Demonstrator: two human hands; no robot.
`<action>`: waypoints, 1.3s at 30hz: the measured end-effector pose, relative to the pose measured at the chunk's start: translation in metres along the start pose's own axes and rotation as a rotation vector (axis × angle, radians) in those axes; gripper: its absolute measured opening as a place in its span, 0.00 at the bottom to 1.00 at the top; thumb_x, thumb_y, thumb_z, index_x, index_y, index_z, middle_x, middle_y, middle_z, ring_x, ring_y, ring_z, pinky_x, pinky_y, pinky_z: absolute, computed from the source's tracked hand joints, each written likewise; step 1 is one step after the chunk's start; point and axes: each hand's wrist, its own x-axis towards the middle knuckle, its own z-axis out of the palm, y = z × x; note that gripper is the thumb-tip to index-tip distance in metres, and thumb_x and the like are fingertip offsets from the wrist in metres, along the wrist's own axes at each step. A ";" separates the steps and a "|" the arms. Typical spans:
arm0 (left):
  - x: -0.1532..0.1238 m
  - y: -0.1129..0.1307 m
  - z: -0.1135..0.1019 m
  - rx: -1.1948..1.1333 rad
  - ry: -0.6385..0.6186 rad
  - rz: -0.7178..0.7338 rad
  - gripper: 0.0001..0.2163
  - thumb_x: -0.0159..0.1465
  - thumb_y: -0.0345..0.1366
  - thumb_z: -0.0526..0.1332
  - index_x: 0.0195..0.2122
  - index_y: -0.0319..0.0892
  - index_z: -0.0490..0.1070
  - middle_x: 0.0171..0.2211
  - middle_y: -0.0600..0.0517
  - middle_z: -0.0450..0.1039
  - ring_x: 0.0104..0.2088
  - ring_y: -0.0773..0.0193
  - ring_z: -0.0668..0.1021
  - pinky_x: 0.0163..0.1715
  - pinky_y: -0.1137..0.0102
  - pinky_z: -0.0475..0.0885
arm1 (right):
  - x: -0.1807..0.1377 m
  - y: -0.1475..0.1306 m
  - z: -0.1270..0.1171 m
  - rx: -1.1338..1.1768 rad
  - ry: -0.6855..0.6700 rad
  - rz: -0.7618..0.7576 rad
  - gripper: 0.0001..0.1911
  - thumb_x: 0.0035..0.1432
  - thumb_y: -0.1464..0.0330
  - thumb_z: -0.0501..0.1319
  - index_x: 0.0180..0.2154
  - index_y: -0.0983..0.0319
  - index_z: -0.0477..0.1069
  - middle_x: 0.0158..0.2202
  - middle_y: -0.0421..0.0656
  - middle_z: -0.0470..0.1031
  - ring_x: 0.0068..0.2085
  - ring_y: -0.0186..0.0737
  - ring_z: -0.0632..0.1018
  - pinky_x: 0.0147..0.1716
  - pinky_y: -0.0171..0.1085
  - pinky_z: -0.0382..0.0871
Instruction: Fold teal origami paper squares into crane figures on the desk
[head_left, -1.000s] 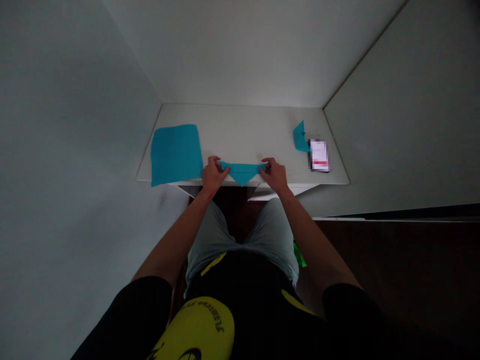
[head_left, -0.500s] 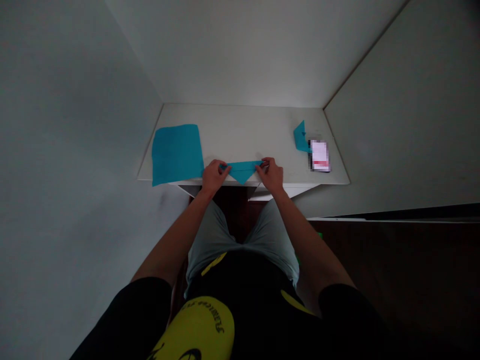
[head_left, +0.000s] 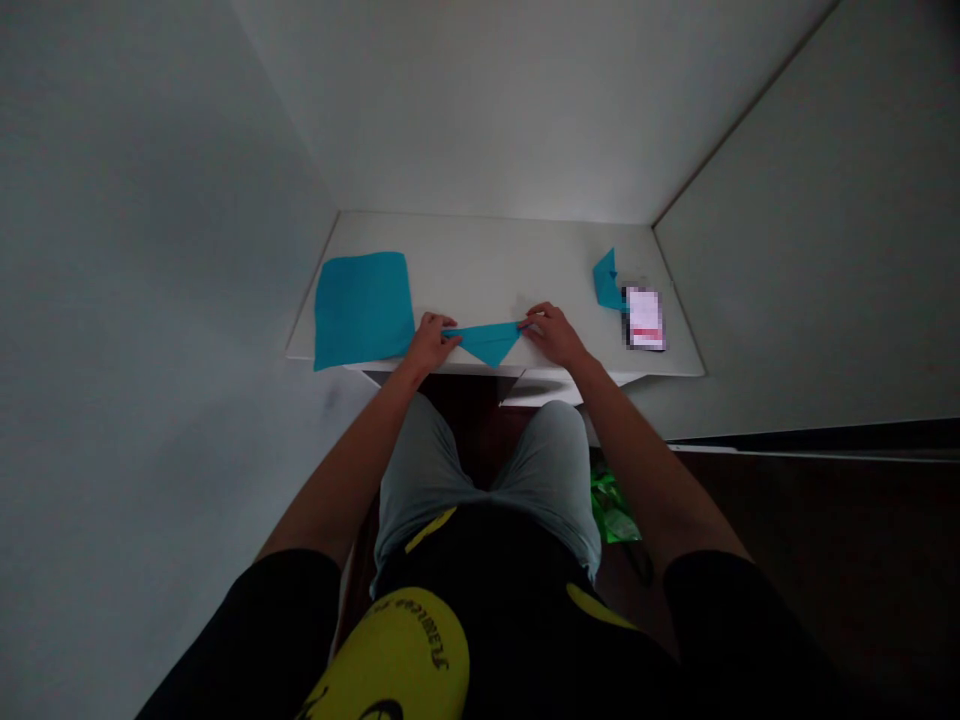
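A folded piece of blue paper [head_left: 491, 342] lies at the front edge of the white table, its long straight side away from me and a point toward me. My left hand [head_left: 433, 343] pinches its left end between thumb and fingers. At the opposite end, my right hand [head_left: 551, 333] has its fingers closed on the right corner. Beside my left hand lies a flat stack or sheet of blue paper [head_left: 364, 310]; how many layers it has I cannot tell.
A folded blue paper shape [head_left: 606, 281] rests at the table's right, touching or partly under a phone-like object [head_left: 645, 318] with a blurred screen. White walls enclose the white table [head_left: 480, 270] at back and sides. A green plastic bag [head_left: 613, 508] is on the floor, right of my legs.
My right hand has turned, with its elbow swung outward, and now grips the right corner from a different angle. The folded paper has tilted slightly. The camera view has shifted a little.
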 end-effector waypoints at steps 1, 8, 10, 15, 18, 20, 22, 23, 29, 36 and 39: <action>0.001 -0.001 -0.001 -0.003 -0.014 -0.001 0.12 0.67 0.30 0.73 0.50 0.41 0.77 0.56 0.45 0.71 0.32 0.70 0.79 0.51 0.60 0.82 | 0.003 0.002 -0.001 0.001 -0.014 -0.016 0.10 0.70 0.67 0.64 0.49 0.55 0.84 0.58 0.50 0.76 0.58 0.55 0.77 0.65 0.58 0.70; 0.005 0.000 -0.001 -0.013 -0.031 -0.034 0.10 0.66 0.30 0.73 0.45 0.41 0.76 0.54 0.46 0.70 0.31 0.72 0.76 0.49 0.61 0.81 | 0.022 0.006 0.003 0.081 -0.044 0.124 0.18 0.64 0.68 0.69 0.55 0.61 0.81 0.52 0.52 0.78 0.54 0.53 0.79 0.63 0.54 0.73; 0.005 0.000 0.000 -0.012 -0.018 -0.029 0.11 0.65 0.30 0.74 0.44 0.41 0.74 0.52 0.47 0.71 0.31 0.72 0.75 0.48 0.62 0.81 | 0.024 0.004 0.003 0.086 -0.055 0.150 0.14 0.62 0.68 0.70 0.50 0.59 0.83 0.48 0.50 0.79 0.52 0.52 0.80 0.62 0.53 0.74; 0.005 0.000 -0.002 0.027 0.006 0.006 0.13 0.62 0.31 0.76 0.40 0.43 0.72 0.44 0.49 0.73 0.33 0.66 0.74 0.45 0.62 0.79 | 0.018 -0.001 -0.001 0.153 -0.067 0.195 0.07 0.59 0.68 0.71 0.41 0.59 0.83 0.43 0.47 0.80 0.46 0.48 0.79 0.53 0.49 0.77; 0.005 0.002 -0.004 0.041 -0.011 0.025 0.14 0.60 0.32 0.77 0.37 0.44 0.71 0.39 0.52 0.72 0.34 0.64 0.75 0.43 0.63 0.78 | 0.011 -0.004 -0.005 0.223 -0.080 0.204 0.07 0.58 0.67 0.71 0.40 0.60 0.81 0.40 0.45 0.81 0.41 0.45 0.78 0.47 0.45 0.77; 0.004 0.005 -0.005 0.055 -0.024 0.026 0.13 0.60 0.32 0.77 0.36 0.44 0.72 0.38 0.52 0.71 0.34 0.63 0.75 0.44 0.63 0.77 | 0.007 -0.007 -0.008 0.277 -0.094 0.197 0.07 0.59 0.66 0.70 0.40 0.60 0.81 0.39 0.44 0.81 0.39 0.43 0.77 0.45 0.43 0.76; 0.004 0.009 -0.005 0.064 -0.038 0.027 0.11 0.61 0.32 0.76 0.35 0.44 0.73 0.38 0.51 0.71 0.34 0.62 0.76 0.45 0.62 0.77 | 0.003 -0.009 -0.010 0.314 -0.103 0.189 0.08 0.60 0.66 0.70 0.41 0.60 0.82 0.41 0.45 0.82 0.38 0.42 0.77 0.45 0.43 0.76; 0.003 0.011 -0.006 0.066 -0.045 0.029 0.10 0.61 0.31 0.76 0.34 0.44 0.74 0.38 0.51 0.71 0.34 0.62 0.76 0.46 0.62 0.77 | 0.001 -0.009 -0.012 0.322 -0.105 0.191 0.09 0.59 0.66 0.71 0.42 0.60 0.83 0.42 0.45 0.82 0.38 0.42 0.77 0.45 0.43 0.76; 0.001 0.019 -0.012 -0.061 -0.045 -0.010 0.06 0.66 0.34 0.73 0.37 0.44 0.76 0.35 0.52 0.75 0.34 0.62 0.79 0.43 0.64 0.77 | -0.009 -0.012 -0.025 0.434 -0.156 0.215 0.15 0.59 0.59 0.73 0.46 0.59 0.83 0.40 0.44 0.83 0.36 0.40 0.78 0.42 0.42 0.76; 0.000 0.034 -0.031 -0.318 -0.138 0.020 0.10 0.71 0.43 0.70 0.44 0.46 0.73 0.30 0.53 0.80 0.32 0.62 0.83 0.35 0.69 0.77 | -0.007 -0.019 -0.059 0.590 -0.184 0.197 0.27 0.56 0.45 0.74 0.45 0.59 0.79 0.33 0.41 0.81 0.34 0.41 0.79 0.37 0.42 0.75; 0.003 0.045 -0.037 -0.344 -0.152 0.073 0.10 0.71 0.42 0.70 0.46 0.46 0.72 0.33 0.52 0.81 0.34 0.62 0.84 0.38 0.66 0.79 | -0.004 -0.024 -0.074 0.555 -0.182 0.144 0.24 0.55 0.47 0.76 0.43 0.58 0.81 0.42 0.46 0.83 0.41 0.46 0.83 0.44 0.46 0.79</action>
